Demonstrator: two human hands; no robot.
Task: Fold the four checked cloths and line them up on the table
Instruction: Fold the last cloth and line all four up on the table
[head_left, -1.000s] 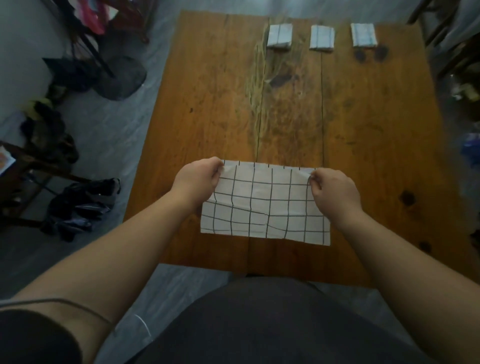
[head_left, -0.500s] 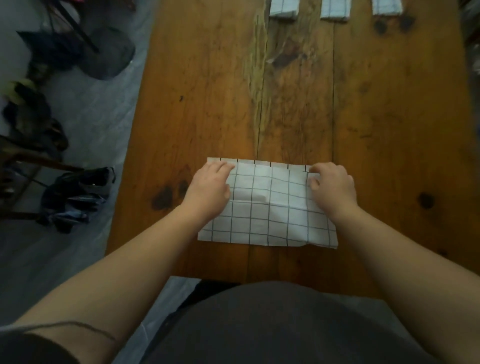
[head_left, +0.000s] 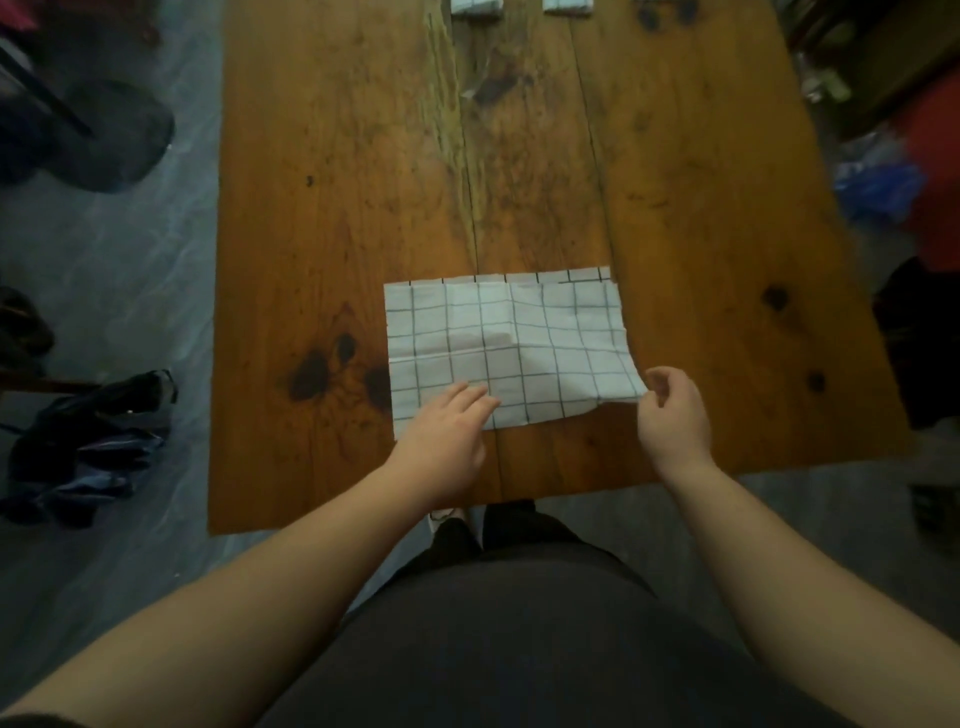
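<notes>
2 folded cloths (head_left: 477, 5) show at the desk's (head_left: 332, 208) far edge. The checked cloth (head_left: 509, 338), seemingly half-folded, lies near the front. The left grip (head_left: 441, 434) presses it flat-fingered and the right grip (head_left: 672, 410) pinches its near corner. More folds remain.

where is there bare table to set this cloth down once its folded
The widest bare wood of the table lies between the checked cloth and the two folded cloths at the far edge. Bare strips flank the cloth. It is crowded at the near edge, where the left hand and right hand work.
</notes>
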